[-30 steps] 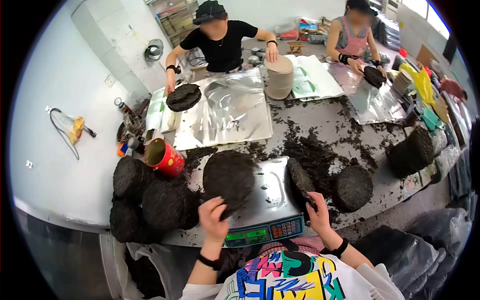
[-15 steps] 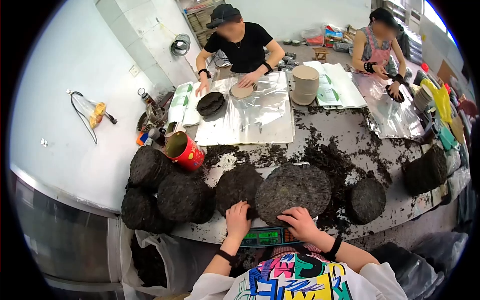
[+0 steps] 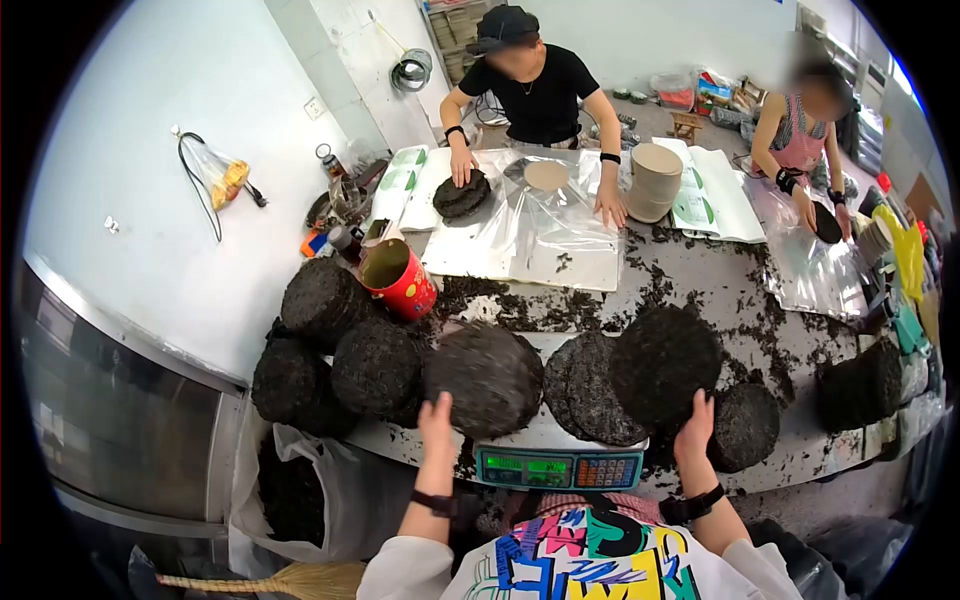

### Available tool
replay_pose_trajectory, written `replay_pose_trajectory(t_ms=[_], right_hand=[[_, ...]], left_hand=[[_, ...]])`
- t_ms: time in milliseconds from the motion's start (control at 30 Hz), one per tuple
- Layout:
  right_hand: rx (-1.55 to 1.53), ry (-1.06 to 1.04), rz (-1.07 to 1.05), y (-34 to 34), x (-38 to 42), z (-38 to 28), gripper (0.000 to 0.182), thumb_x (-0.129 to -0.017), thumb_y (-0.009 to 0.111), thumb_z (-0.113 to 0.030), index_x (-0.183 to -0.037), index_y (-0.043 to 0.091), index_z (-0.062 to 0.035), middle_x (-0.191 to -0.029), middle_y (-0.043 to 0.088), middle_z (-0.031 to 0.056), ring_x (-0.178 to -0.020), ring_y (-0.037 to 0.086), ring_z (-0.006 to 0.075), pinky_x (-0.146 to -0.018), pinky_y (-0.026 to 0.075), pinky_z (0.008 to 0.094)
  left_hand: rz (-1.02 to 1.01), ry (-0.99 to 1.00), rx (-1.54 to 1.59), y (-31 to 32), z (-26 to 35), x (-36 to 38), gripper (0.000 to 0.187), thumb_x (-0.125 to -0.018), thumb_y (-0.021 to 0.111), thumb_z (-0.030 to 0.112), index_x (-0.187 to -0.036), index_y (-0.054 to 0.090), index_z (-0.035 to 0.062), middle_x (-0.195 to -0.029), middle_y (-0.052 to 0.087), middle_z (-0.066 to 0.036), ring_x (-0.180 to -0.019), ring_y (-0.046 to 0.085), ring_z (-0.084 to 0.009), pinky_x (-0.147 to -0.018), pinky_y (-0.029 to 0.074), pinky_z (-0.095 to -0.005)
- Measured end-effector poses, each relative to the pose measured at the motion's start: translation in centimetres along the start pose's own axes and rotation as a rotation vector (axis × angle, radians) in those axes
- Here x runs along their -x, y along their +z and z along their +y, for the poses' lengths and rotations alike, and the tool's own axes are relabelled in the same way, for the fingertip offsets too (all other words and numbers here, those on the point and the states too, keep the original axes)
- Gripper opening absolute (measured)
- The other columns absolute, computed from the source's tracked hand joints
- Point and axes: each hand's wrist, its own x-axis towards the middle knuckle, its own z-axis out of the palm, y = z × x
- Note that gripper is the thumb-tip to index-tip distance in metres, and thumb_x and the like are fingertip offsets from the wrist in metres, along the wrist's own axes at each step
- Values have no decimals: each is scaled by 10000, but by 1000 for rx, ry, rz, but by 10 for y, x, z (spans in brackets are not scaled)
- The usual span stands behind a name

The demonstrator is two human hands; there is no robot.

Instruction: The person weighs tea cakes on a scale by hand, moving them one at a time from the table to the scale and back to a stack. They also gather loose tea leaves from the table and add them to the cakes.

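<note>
Gripping its rim half-curled, left hand (image 3: 437, 428) held the blurred disc (image 3: 482, 380) at one o'clock | right hand (image 3: 694, 437), likewise, the darker disc (image 3: 665, 365) at eleven | stacked discs (image 3: 582, 392) sat between

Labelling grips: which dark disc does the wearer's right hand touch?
The dark disc partly hiding two overlapping discs; only its rim touches the right hand.

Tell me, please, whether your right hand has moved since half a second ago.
Yes: judged against the scale, the right hand has moved rightward, from over its front edge to beyond its right side.
</note>
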Motion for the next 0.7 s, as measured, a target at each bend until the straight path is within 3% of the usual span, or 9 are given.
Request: replay_pose_trajectory(t_ms=[133,233,267,367,400,500,567,633,700], right_hand=[[-18,98,52,22,17,19,620,-939,506,-252,-1405,207,27,-1386,363,157,-1255,372,245,-1032,311,330],[-115,270,162,41,21,20,625,-934,524,-264,-1413,215,-8,-1395,377,139,-1242,396,268,-1057,281,412],[-160,342,222,42,19,22,522,-932,527,-271,-1348,334,-20,-1312,471,111,-1167,462,278,-1039,307,455],[-670,333,-201,16,1,20,512,-953,479,-254,-1387,295,-56,-1369,427,108,-1203,435,302,-1065,283,447],[-525,114,-124,12,1,13,394,-946,489,-253,-1275,422,-47,-1264,509,102,-1138,488,283,-1012,355,448],[-75,-236,-32,45,39,-39,353,-909,486,-101,-1254,447,-40,-1205,541,85,-1117,503,272,-974,390,411],[953,-600,-228,52,62,-49,501,-835,524,-29,-1315,379,-36,-1206,535,133,-1144,486,303,-995,371,422],[1282,-1066,-792,77,70,-49,591,-750,582,-32,-1313,402,-40,-1215,523,167,-1159,470,330,-999,358,425],[1375,-1045,-831,88,96,-31,469,-747,606,-66,-1204,505,-33,-1203,531,145,-1136,478,353,-974,376,447]], left_hand=[[133,74,-64,4,-19,-10,633,-859,647,316,-1281,392,-81,-1263,482,-180,-1142,496,-288,-961,409,-396],[-73,-1,550,-11,35,7,448,-896,589,274,-1205,480,-33,-1166,547,-153,-1055,546,-286,-835,483,-467],[-115,-42,580,-5,54,22,415,-905,574,289,-1155,494,-33,-1134,559,-144,-1011,563,-284,-840,487,-451],[-225,-119,321,30,54,51,429,-910,569,248,-1211,457,-37,-1150,547,-153,-1003,548,-279,-825,490,-427],[-246,-98,307,46,42,62,434,-906,576,255,-1204,464,-40,-1153,547,-147,-1014,542,-270,-845,478,-415],[-157,-199,381,67,14,65,405,-900,584,267,-1170,505,-25,-1152,556,-118,-1024,540,-240,-895,444,-382],[-173,-160,562,50,20,49,402,-909,566,268,-1185,508,-20,-1168,551,-114,-1038,536,-240,-908,436,-387],[-208,-133,790,21,49,29,443,-940,494,301,-1254,476,-12,-1252,519,-102,-1116,505,-256,-946,412,-425],[-13,-43,763,-10,82,2,473,-938,490,327,-1271,466,-8,-1296,490,-111,-1156,484,-274,-973,397,-433]])
